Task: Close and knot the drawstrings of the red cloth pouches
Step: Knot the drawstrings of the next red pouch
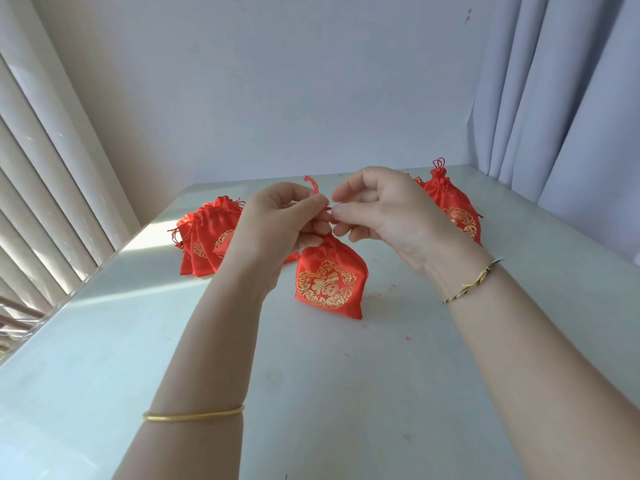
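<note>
A red cloth pouch (329,282) with a gold pattern hangs over the middle of the table, its neck gathered tight. My left hand (287,220) grips the gathered neck and pinches the red drawstring (311,183), whose loop sticks up above my fingers. My right hand (377,209) pinches the other end of the cord right beside my left fingertips. The cord between the fingers is mostly hidden.
A heap of red pouches (207,237) lies at the back left of the white table (311,393). One pouch (453,206) with a tied top stands at the back right. Small red thread scraps dot the tabletop. Curtains hang on both sides.
</note>
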